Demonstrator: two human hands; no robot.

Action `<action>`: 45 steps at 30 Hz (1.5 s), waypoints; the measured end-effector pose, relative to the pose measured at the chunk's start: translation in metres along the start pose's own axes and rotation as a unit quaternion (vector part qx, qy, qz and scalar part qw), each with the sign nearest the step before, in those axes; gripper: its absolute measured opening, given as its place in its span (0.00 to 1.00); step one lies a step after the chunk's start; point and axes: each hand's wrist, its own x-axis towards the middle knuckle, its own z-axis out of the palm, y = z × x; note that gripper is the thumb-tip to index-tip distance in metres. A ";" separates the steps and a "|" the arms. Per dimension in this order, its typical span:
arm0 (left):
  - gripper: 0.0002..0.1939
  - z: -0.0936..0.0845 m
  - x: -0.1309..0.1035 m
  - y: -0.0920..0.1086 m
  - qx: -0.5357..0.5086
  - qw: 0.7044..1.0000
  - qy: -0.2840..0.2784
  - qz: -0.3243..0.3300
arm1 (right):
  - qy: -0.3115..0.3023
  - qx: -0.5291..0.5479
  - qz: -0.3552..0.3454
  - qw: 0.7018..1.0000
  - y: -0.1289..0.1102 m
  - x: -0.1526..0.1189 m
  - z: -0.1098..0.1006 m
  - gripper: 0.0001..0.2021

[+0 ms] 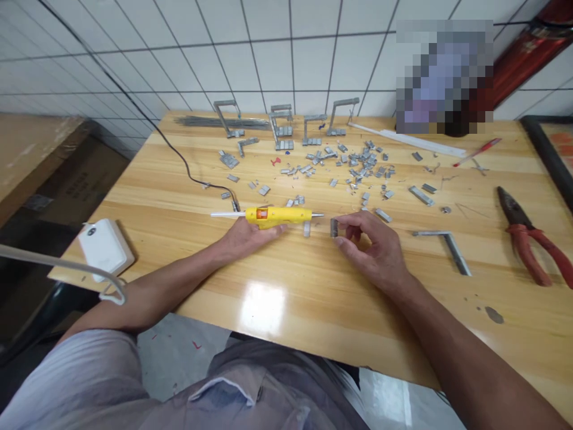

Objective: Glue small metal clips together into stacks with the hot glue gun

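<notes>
Your left hand grips the yellow glue gun; right of the glue gun, your right hand pinches 1 grey piece.

Yellow glue gun, nozzle pointing right, near a small dark-grey piece.

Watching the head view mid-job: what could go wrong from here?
1. The nozzle of the yellow glue gun in the left hand points toward the right hand; if it is hot, a slip could burn that hand.
2. The right hand holds a small gray piece in a narrow pinch, so a nudge might turn or drop it.
3. The black cord lies near loose gray pieces; a tug could shift them.
</notes>
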 end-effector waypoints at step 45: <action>0.20 0.006 0.004 0.018 0.339 0.906 -0.043 0.251 | -0.093 -0.153 0.004 0.984 0.011 -0.010 0.011 0.12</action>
